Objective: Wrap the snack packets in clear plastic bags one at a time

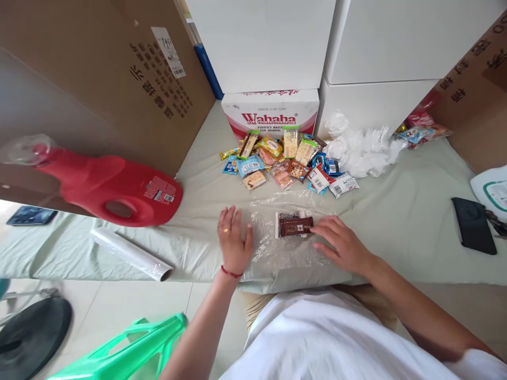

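My left hand [233, 237] lies flat with fingers stretched out on the left edge of a clear plastic bag [277, 253] spread on the pale cloth. My right hand [340, 244] rests on the bag's right side, fingers spread and pressing down. Between the hands, inside or under the clear plastic, lies a dark brown snack packet [295, 225]. Just beyond it sits a heap of mixed small snack packets [285, 158].
A red detergent jug [106, 187] lies on its side at left, with a roll of clear film [130, 254] near it. A Wahaha carton [270, 112], crumpled white bags [358, 145], cardboard boxes, a black phone [473, 225] and a green stool [127, 351] surround the cloth.
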`<state>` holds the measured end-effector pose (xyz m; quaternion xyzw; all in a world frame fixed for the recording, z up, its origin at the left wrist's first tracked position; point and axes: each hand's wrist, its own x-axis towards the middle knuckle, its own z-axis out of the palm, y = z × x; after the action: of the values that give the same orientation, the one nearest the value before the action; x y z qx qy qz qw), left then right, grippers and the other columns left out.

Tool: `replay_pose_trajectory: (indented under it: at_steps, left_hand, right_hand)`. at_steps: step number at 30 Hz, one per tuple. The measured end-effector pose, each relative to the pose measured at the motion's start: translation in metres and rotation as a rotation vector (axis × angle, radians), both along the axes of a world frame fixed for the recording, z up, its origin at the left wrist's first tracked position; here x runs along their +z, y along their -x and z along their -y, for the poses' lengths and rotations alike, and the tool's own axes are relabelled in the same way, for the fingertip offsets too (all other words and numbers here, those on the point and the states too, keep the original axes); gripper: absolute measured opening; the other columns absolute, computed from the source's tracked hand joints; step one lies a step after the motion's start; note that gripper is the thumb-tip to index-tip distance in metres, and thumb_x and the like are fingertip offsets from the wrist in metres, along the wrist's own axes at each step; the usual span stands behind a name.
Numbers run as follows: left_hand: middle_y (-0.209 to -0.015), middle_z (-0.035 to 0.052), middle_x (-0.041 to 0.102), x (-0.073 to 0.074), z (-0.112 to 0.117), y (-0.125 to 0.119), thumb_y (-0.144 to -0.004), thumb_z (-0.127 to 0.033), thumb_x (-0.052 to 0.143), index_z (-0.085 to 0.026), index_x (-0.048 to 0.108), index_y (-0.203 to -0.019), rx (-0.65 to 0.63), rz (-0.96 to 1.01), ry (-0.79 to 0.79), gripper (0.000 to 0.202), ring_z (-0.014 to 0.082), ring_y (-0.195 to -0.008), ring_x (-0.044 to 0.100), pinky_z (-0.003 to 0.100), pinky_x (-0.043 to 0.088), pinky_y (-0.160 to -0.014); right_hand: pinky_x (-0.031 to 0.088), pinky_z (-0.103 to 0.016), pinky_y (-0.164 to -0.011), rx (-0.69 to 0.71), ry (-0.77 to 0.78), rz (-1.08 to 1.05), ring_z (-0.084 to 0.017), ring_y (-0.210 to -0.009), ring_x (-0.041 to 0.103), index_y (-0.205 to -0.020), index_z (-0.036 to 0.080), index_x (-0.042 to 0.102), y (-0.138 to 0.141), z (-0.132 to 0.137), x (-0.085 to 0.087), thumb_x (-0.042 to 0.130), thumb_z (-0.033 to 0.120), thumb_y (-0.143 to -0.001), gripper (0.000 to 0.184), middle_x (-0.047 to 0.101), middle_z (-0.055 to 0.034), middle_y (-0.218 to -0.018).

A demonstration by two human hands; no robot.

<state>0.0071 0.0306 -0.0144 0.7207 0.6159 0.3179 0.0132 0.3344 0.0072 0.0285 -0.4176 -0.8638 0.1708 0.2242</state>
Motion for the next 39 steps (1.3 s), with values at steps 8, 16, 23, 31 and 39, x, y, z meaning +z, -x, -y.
replay_pose_trajectory:
  at_steps: [8, 16, 23, 31, 39]
  left_hand:
    - [-0.156, 0.0184, 0.049, -0.002, 0.054, 0.024, -0.089, -0.068, 0.057, -0.021, 0.063, -0.135, -0.689, -0.284, 0.301, 0.065, 0.0341, -0.151, 0.038, 0.055, 0.031, -0.125]
    - [-0.134, 0.0101, 0.069, 0.003, 0.032, 0.034, -0.1, -0.032, 0.05, -0.024, 0.073, -0.102, -0.693, 0.051, 0.403, 0.025, 0.0245, -0.138, 0.055, 0.044, 0.043, -0.117]
    - [-0.084, 0.0029, 0.073, 0.026, -0.029, 0.03, -0.095, -0.046, 0.049, -0.02, 0.068, -0.091, -0.448, 0.314, 0.704, 0.033, 0.0176, -0.079, 0.067, 0.027, 0.052, -0.075]
    - [-0.074, 0.0031, 0.069, 0.007, -0.063, 0.007, -0.084, -0.039, 0.051, -0.021, 0.069, -0.084, -0.104, 0.081, 0.688, 0.026, 0.0201, -0.069, 0.06, 0.028, 0.038, -0.064]
    - [-0.075, 0.0038, 0.066, 0.011, -0.056, 0.01, -0.084, -0.031, 0.053, -0.02, 0.07, -0.086, 0.007, 0.139, 0.635, 0.02, 0.0213, -0.072, 0.061, 0.031, 0.043, -0.069]
  right_hand:
    - [0.056, -0.047, -0.097, -0.061, 0.059, -0.052, -0.026, -0.114, 0.059, -0.12, 0.024, 0.07, -0.028, 0.052, -0.053, 0.05, 0.024, -0.103, 0.026, 0.069, -0.0117, -0.118]
    - [0.051, -0.033, -0.08, -0.004, 0.383, -0.149, -0.02, -0.088, 0.065, -0.105, 0.02, 0.072, -0.033, -0.002, -0.017, 0.045, 0.036, -0.105, 0.031, 0.072, -0.007, -0.095]
    - [0.038, -0.025, -0.06, -0.144, 0.693, -0.187, -0.015, -0.064, 0.054, -0.101, 0.016, 0.072, -0.033, -0.07, -0.005, 0.051, 0.049, -0.096, 0.039, 0.067, -0.0013, -0.076]
    - [0.04, -0.028, -0.071, -0.45, 0.161, 0.379, -0.023, -0.096, 0.058, -0.102, 0.018, 0.072, -0.006, -0.075, 0.005, 0.046, 0.026, -0.1, 0.028, 0.068, -0.0114, -0.107]
    - [0.048, -0.033, -0.089, 0.028, -0.104, 0.225, -0.022, -0.103, 0.056, -0.126, 0.022, 0.068, 0.056, -0.033, -0.002, 0.049, 0.018, -0.102, 0.031, 0.064, -0.0102, -0.128]
